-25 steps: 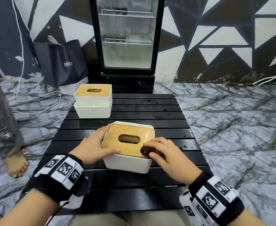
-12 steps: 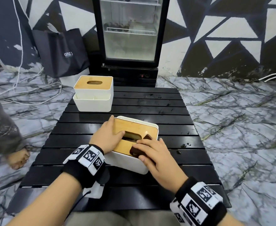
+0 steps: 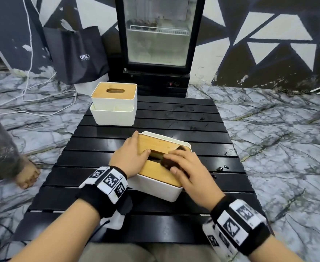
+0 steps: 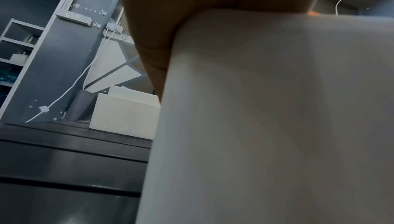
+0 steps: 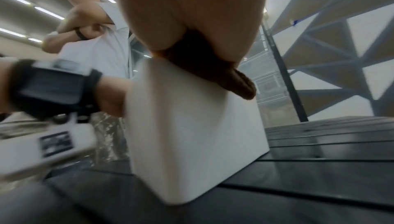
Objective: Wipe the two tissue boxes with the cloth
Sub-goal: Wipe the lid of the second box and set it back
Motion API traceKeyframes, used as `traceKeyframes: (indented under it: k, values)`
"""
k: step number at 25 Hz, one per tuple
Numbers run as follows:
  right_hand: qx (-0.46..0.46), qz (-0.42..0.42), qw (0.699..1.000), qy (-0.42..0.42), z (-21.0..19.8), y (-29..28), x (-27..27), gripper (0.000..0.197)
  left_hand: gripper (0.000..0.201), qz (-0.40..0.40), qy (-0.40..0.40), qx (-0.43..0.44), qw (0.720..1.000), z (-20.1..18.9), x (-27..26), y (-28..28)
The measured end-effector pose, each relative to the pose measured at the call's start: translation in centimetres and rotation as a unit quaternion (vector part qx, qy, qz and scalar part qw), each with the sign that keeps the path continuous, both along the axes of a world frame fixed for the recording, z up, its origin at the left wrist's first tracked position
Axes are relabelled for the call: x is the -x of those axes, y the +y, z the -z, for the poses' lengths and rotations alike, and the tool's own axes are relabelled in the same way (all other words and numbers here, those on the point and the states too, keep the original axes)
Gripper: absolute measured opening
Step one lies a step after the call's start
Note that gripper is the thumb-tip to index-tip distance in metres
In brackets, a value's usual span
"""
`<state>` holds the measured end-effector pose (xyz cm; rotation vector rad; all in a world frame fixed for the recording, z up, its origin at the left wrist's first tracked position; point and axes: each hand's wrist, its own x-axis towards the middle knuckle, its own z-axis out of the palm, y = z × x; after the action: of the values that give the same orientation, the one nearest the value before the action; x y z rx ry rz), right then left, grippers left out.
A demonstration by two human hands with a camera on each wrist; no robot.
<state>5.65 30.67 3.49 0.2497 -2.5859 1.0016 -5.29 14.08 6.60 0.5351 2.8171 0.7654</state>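
The near tissue box [image 3: 156,188], white with a bamboo lid, lies on the black slatted table [image 3: 174,118]. My left hand [image 3: 131,156] grips its left side, thumb across the lid by the slot. My right hand [image 3: 183,165] holds a dark brown cloth [image 3: 166,163] and presses it on the lid just right of the slot. In the right wrist view the cloth [image 5: 215,71] sticks out under my right hand [image 5: 192,8] over the box's top edge [image 5: 192,126]. The left wrist view is filled by that box's wall [image 4: 277,109]. The far tissue box [image 3: 114,104] stands at the table's back left.
A glass-door fridge [image 3: 157,35] stands behind the table and a dark bag [image 3: 78,55] to its left. White cables [image 3: 42,103] lie on the marble floor. A person's bare foot [image 3: 27,174] is left of the table. Small dark specks [image 3: 221,168] lie on the right slats.
My right hand has slid the cloth from the lid's near right corner inward to beside the slot. My left thumb has moved further onto the lid.
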Motion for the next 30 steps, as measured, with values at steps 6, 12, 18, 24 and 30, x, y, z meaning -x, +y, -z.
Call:
traceKeyframes:
  k: [6, 12, 18, 24, 30]
  values:
    - [-0.03, -0.052, 0.998, -0.004, 0.0, -0.4, -1.2, 0.035, 0.069, 0.023, -0.003, 0.018, 1.0, -0.2, 0.1, -0.1]
    - [-0.038, -0.001, 0.999, -0.031, -0.5, 2.4, 2.5, 0.036, 0.069, 0.026, -0.006, 0.026, 0.999, -0.3, 0.2, -0.2]
    - [0.008, 0.027, 0.998, -0.056, -1.3, 1.8, 2.4, 0.031, 0.069, 0.028, -0.007, 0.046, 0.999, -0.1, 0.1, -0.1]
    - [0.048, 0.124, 0.99, -0.04, -1.4, 0.0, 2.4, 0.029, 0.081, 0.06, 0.128, 0.097, 0.985, -0.5, -3.3, -0.4]
    - [0.046, 0.186, 0.979, -0.064, -1.9, -1.4, 0.9, 0.033, 0.066, 0.061, 0.034, 0.022, 0.997, 0.0, -3.9, -1.3]
